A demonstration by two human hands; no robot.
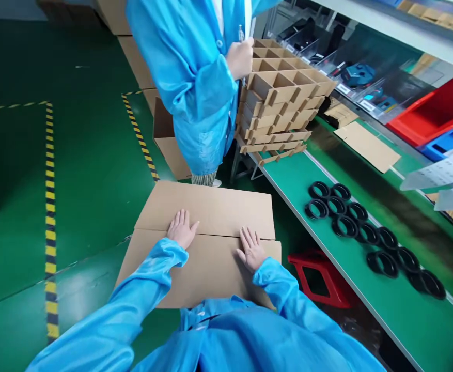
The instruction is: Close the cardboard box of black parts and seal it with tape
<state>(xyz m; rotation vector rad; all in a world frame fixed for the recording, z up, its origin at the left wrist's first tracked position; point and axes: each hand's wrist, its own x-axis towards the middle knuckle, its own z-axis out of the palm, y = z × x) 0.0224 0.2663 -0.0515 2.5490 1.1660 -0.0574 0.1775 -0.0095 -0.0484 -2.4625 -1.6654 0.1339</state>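
Cardboard box [206,243] sits low at 6 o'clock, beside the green desk [365,289]. Its two top flaps are already folded down and meet along one seam; no tape shows on it, so I judge that sealing is left to do. Left hand [182,230] and right hand [251,250] lie flat with fingers spread, pressing near the seam and grasping nothing. Box looks plain brown, clean and not dented. At 12 o'clock a co-worker's hand [239,59] touches the stacked cardboard dividers [284,98]. Black rings [365,227] lie in rows at 3 o'clock.

A factory packing line: green floor [94,155] with hazard tape [50,206], a long table [385,310] at 3 o'clock, parts bins [435,111] at 2.
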